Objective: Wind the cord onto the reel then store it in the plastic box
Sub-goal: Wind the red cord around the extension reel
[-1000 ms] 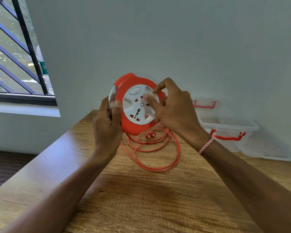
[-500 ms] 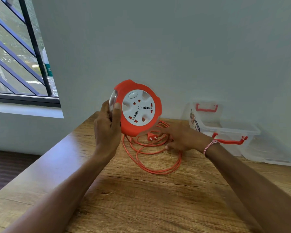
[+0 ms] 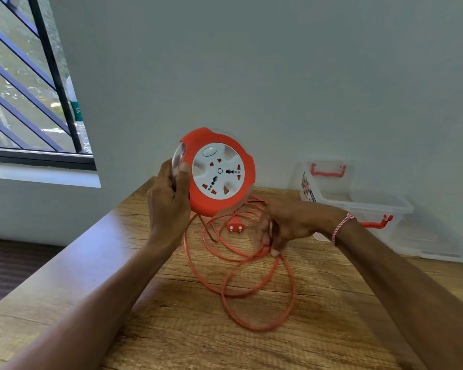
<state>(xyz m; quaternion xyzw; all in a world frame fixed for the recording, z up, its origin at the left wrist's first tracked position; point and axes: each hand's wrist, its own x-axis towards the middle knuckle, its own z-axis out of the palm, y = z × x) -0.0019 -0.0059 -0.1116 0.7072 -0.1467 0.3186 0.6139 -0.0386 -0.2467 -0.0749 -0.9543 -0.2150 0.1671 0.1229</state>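
Above the far edge of the wooden table point(image 3: 171, 329), the left hand point(image 3: 169, 206) is holding the orange extension cord reel point(image 3: 219, 172) clear of the surface. Its fingers are wrapping behind the rim and the thumb is pressing flat on the front edge. The reel is standing on edge, its white socket face pointing back at the person, so its winding axis is running roughly level, from wall to person.

The orange cord point(image 3: 251, 289) is lying unwound in loose loops that start under the reel and are spreading toward the near right of the table. Its two-pin plug point(image 3: 235, 225) is resting inside the loops, pins toward the near edge. The right hand point(image 3: 292, 222) is reaching down, its fingers point(image 3: 274, 247) curling together and pinching cord; how many strands is unclear.

Winding is seemingly only beginning. The next move is calling for one strand fed to the rim without tangling. The clear plastic box point(image 3: 385, 206) is waiting at the far right corner.
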